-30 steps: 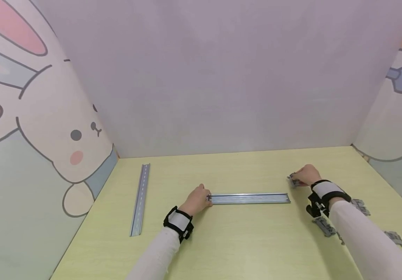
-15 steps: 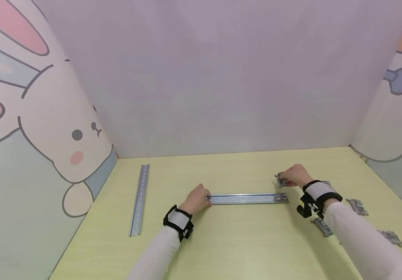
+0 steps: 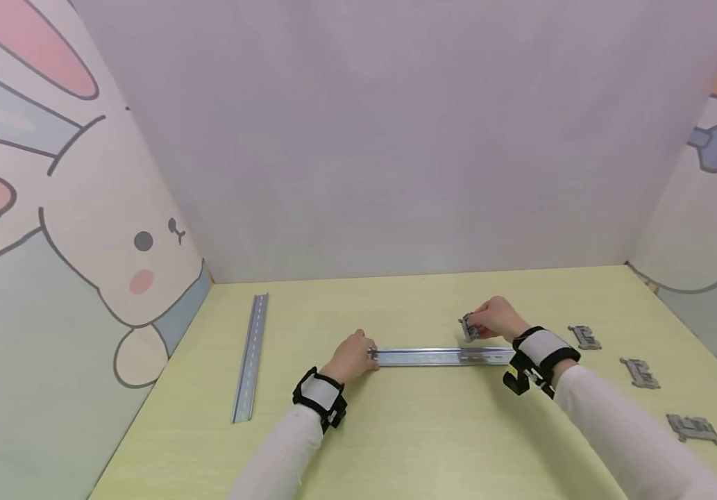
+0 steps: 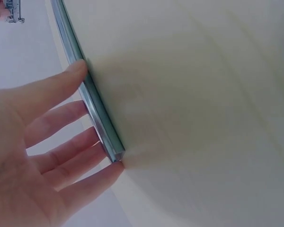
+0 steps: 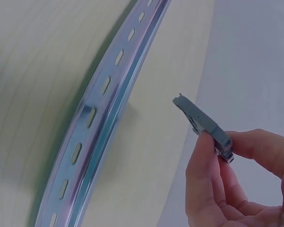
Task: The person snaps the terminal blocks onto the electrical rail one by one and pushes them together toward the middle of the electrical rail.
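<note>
A slotted metal DIN rail (image 3: 420, 357) lies crosswise on the table. My left hand (image 3: 348, 357) holds its left end, thumb on one long edge and fingers along the other, as the left wrist view shows on the rail (image 4: 102, 111). Between thumb and fingertips, my right hand (image 3: 498, 318) pinches a small grey terminal block (image 5: 206, 125). That block is raised just beyond the far edge of the rail's right half, apart from it. In the right wrist view the slotted face of the rail (image 5: 91, 118) is turned up, left of the block.
Another DIN rail (image 3: 250, 357) lies lengthwise at the left. More grey terminal blocks are spread on the right: a far one (image 3: 584, 337), a middle block (image 3: 640, 373) and a near block (image 3: 694, 428). A pale wall (image 3: 420, 173) closes off the table's back.
My right hand has carried the terminal block leftward, from beyond the rail's right end to behind its right half. The left hand and the rail have stayed put.
</note>
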A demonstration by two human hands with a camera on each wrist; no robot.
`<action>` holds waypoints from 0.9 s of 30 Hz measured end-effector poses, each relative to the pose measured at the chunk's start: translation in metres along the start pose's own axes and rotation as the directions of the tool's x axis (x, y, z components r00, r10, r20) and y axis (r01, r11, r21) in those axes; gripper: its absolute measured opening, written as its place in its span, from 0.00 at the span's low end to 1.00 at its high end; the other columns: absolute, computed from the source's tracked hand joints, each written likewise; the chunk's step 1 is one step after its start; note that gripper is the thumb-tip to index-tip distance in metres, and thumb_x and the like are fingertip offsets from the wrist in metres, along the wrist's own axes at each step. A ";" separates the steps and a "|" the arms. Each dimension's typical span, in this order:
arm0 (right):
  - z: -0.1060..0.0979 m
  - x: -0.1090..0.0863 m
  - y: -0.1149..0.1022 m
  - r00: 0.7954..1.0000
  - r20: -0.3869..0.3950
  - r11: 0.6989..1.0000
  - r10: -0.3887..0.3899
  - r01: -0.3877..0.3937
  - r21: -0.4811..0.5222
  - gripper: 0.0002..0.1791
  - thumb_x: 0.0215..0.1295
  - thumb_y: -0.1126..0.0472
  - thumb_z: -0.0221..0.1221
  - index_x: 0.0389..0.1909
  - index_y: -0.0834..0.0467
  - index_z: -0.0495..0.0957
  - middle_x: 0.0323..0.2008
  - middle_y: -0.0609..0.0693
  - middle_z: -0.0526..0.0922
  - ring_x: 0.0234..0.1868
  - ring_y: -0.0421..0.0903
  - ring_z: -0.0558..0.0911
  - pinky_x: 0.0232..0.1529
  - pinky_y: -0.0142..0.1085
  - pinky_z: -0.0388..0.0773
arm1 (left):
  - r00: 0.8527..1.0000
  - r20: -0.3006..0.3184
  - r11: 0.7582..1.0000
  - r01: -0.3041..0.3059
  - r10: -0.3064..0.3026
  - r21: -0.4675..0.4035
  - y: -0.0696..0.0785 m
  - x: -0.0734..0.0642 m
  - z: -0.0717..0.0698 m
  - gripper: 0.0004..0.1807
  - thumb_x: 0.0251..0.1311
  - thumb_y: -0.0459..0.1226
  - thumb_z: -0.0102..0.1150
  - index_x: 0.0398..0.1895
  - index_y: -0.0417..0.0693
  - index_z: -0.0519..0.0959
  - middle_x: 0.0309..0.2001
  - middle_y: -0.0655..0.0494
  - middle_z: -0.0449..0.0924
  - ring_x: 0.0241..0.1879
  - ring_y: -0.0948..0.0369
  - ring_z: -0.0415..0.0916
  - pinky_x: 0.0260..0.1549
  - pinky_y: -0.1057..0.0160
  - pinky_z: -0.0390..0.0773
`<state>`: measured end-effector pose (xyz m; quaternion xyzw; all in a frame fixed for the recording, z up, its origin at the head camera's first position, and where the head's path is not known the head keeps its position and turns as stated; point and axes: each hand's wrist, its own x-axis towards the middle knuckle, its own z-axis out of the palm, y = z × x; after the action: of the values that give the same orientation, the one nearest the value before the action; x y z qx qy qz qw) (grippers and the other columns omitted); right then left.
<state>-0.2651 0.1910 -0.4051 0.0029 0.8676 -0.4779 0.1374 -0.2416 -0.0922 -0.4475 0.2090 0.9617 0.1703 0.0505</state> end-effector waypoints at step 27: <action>0.079 0.006 -0.029 1.000 0.017 0.994 0.000 -0.002 0.109 0.07 0.51 0.72 0.56 0.28 0.75 0.77 0.21 0.54 0.79 0.19 0.40 0.76 0.26 0.36 0.78 | 1.000 -0.003 1.000 0.001 -0.001 0.018 -0.004 0.003 0.004 0.16 0.43 0.38 0.67 0.35 0.37 0.79 0.30 0.53 0.69 0.28 0.62 0.65 0.29 0.67 0.69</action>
<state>-0.2558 0.1094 -0.4224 0.0069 0.8390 -0.5246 0.1447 -0.2452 -0.0931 -0.4523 0.2089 0.9633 0.1618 0.0473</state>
